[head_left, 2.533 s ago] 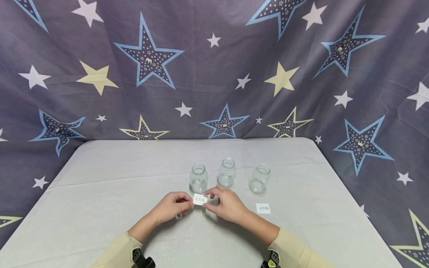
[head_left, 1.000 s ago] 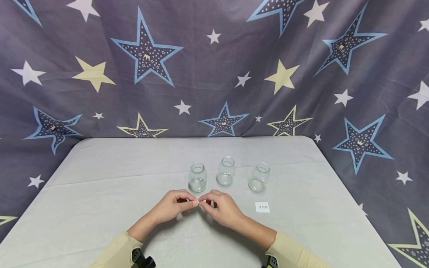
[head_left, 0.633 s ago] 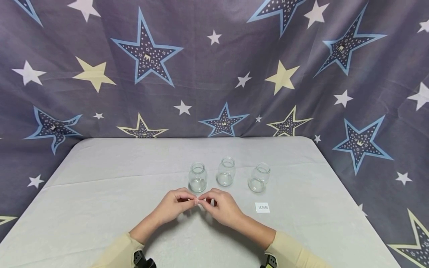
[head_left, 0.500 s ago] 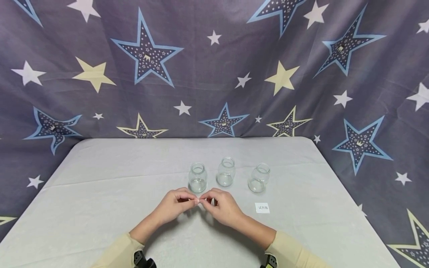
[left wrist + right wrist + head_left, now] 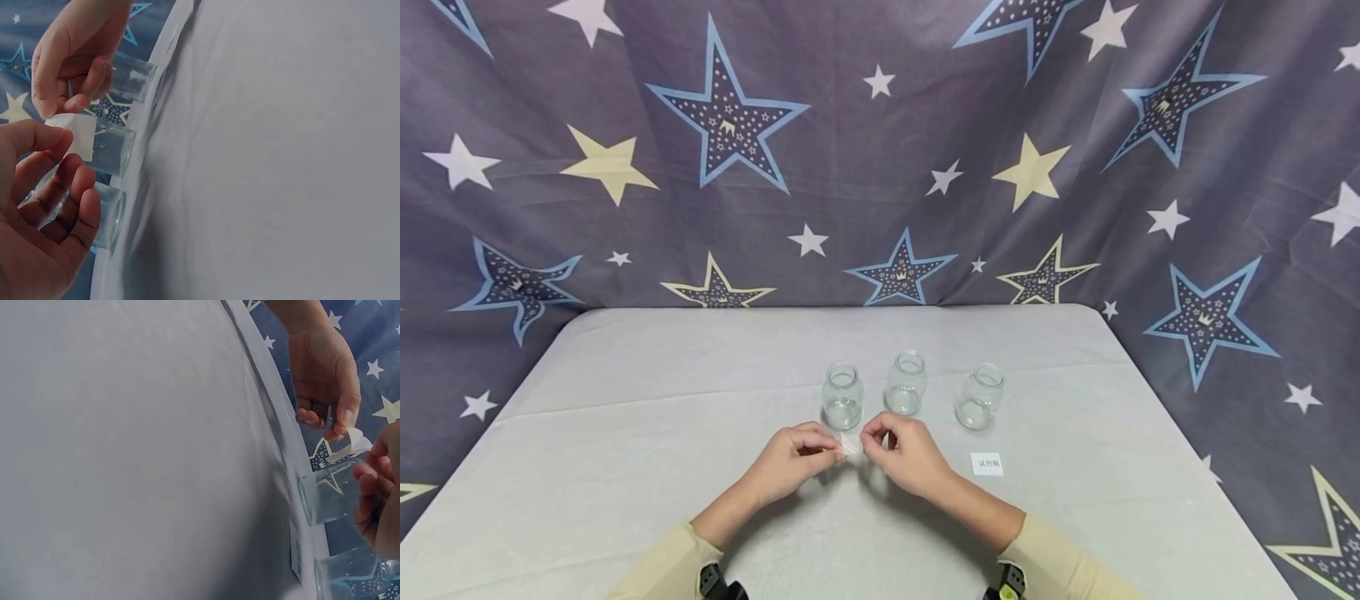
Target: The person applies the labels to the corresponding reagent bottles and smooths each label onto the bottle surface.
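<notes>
A starry curtain (image 5: 842,167) hangs behind the pale cloth-covered table (image 5: 662,358).

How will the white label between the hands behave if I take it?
The white label will probably flop or bend, since it curls in the right wrist view. It is likely very light, looking small and paper-thin.

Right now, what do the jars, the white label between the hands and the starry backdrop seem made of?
Jars: probably glass, glossy and see-through with faintly greenish edges; clear plastic can't be excluded.
Label: likely thin matte paper, curled in the right wrist view.
Backdrop: apparently printed cloth, matte, with soft folds.
</notes>
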Available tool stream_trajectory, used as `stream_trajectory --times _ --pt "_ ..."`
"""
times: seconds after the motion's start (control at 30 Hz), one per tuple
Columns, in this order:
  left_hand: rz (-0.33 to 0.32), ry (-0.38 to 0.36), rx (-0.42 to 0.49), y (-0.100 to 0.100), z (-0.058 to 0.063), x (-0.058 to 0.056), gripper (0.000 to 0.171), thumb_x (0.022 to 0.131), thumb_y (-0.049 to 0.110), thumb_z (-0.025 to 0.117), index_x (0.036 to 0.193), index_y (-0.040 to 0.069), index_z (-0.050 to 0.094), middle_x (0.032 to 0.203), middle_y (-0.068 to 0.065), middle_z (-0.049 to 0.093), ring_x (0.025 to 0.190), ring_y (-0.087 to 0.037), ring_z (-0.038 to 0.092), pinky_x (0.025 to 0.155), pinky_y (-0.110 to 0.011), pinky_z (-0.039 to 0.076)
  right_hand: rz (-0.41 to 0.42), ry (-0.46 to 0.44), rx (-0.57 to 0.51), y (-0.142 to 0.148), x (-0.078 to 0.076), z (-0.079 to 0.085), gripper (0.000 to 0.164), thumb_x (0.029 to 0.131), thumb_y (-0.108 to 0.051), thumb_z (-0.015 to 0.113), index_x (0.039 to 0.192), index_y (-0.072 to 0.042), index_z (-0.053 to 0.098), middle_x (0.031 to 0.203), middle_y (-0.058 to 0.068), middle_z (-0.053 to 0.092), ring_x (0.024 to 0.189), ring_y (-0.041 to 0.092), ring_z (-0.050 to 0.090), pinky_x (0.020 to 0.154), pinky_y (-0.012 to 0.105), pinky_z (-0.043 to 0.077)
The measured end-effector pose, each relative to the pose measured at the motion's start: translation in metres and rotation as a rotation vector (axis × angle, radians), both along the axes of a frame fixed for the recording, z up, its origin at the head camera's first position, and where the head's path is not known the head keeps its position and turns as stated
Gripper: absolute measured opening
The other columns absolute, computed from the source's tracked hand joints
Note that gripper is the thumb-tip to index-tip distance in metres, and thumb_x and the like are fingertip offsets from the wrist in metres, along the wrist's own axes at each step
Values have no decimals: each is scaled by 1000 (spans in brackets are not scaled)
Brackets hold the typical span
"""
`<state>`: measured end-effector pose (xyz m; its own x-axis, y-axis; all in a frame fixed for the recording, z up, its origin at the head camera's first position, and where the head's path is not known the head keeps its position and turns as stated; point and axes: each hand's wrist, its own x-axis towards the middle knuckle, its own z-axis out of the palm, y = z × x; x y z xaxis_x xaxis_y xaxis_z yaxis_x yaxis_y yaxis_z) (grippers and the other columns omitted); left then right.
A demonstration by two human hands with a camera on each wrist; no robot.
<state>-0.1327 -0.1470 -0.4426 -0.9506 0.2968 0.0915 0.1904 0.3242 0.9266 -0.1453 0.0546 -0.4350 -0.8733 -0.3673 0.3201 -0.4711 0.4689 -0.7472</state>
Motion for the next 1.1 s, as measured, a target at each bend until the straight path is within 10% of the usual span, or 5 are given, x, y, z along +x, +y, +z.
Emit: stream_trajectory --times 0.63,0.87,1.1 --pt "40 -99 -29 -1 -2 6 16 80 13 72 92 3 74 79 -5 56 55 -5 51 50 -20 44 -61 -101 -45 14 -3 2 6 82 -9 61 81 -12 66 72 -2 61 61 2 47 57 16 41" --pt "57 -98 -70 4 20 15 14 81 7 69 91 -2 73 78 -7 55 54 -4 49 51 -20 43 -89 -124 -57 17 -3 5 6 82 -8 61 81 -12 65 72 -2 60 62 3 47 58 16 40" --pt "55 -71 -58 -4 -4 7 17 80 17 72 90 4 74 80 -5 57 55 -4 50 50 -21 44 -117 -162 -75 21 -4 8 5 83 -10 61 82 -12 65 71 -4 59 61 4 47 56 15 38"
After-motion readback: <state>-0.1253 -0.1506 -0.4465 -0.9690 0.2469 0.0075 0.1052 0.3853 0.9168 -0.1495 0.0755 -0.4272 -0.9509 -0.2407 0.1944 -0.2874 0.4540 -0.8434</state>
